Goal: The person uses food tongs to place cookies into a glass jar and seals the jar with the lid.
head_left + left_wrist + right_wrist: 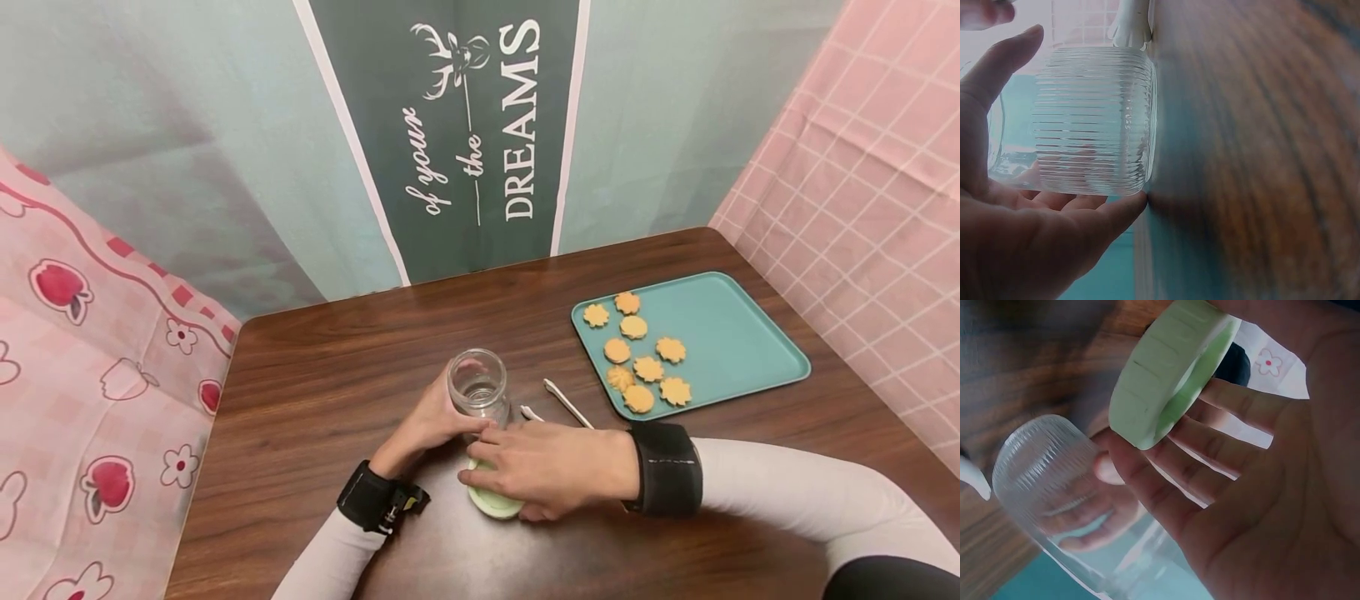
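Note:
A ribbed clear glass jar (480, 392) stands upright on the table, its mouth uncovered. My left hand (435, 421) holds it from the side, with thumb and fingers around the glass (1091, 125). Close in front of the jar, my right hand (540, 467) grips a pale green lid (495, 500) by its rim. In the right wrist view the lid (1166, 375) is tilted, its hollow underside facing the palm, apart from the jar. The right thumb is mostly hidden.
Two slim white arms of a tong-like tool (567, 404) lie just right of the jar, partly behind the right hand. Farther right, a teal tray (750, 333) carries several golden cookies (648, 368) on its left side. Curtains hang along the table's edges.

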`<state>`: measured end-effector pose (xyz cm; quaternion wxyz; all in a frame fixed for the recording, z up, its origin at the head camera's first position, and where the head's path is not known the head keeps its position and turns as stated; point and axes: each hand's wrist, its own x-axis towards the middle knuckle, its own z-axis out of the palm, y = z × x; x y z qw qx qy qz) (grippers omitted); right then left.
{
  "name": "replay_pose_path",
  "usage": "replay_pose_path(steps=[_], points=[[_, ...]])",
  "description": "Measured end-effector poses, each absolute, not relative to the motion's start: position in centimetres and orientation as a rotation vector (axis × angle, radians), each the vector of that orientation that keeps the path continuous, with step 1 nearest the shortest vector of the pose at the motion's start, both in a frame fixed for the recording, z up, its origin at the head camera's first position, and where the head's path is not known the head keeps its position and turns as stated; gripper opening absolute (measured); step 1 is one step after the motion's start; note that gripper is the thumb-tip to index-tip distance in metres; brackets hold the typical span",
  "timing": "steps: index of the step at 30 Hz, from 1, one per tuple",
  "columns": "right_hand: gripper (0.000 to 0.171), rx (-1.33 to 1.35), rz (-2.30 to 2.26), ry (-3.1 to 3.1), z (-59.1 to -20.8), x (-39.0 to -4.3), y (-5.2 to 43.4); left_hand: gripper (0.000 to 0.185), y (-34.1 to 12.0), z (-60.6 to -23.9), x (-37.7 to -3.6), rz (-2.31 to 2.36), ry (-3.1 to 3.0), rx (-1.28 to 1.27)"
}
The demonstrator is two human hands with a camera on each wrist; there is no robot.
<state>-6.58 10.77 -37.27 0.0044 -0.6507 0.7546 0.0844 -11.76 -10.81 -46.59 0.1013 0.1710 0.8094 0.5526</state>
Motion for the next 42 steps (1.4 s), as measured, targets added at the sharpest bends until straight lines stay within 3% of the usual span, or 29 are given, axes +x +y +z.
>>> replay_pose_path(steps=[19,42], points=[[0.071,-2.015,0.278,2.366,-40.5,-5.4,10.7,0.088,-10.8,-46.5,-11.6,1.635,2.394,0.492],[0.08,-1.968,0.164,2.451,-43.1,-4.4,11.2,0.089,-10.7,-46.4,-11.6,1.63,2.387,0.478]])
